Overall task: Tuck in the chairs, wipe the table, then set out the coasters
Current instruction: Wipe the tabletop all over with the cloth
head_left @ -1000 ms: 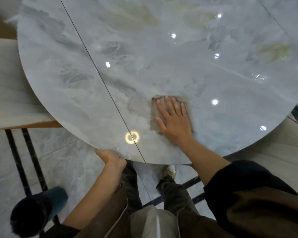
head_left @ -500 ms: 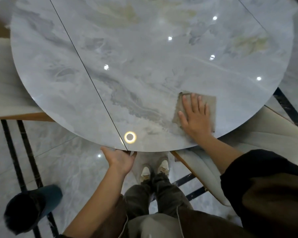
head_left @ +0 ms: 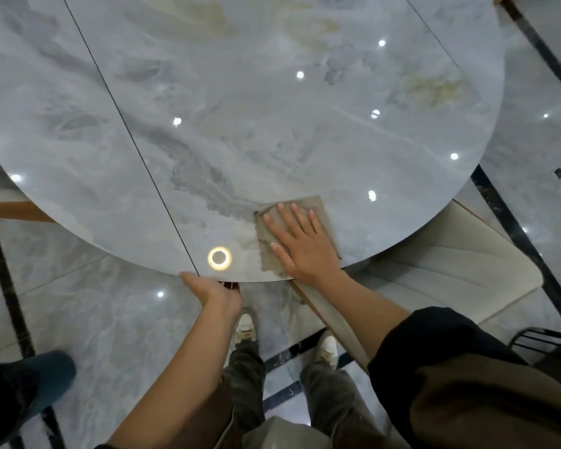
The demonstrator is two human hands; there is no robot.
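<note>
1. My right hand (head_left: 305, 251), fingers flat and spread, presses the cloth (head_left: 308, 205) at the table's (head_left: 272, 131) near edge; it has slid back left toward the seam (head_left: 143, 163).
2. My left hand (head_left: 216, 291) grips the near rim.
3. I judge wiping is unfinished; coasters come later.

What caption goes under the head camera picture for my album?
Right hand presses a beige cloth on the marble table; left hand grips its edge.
</note>
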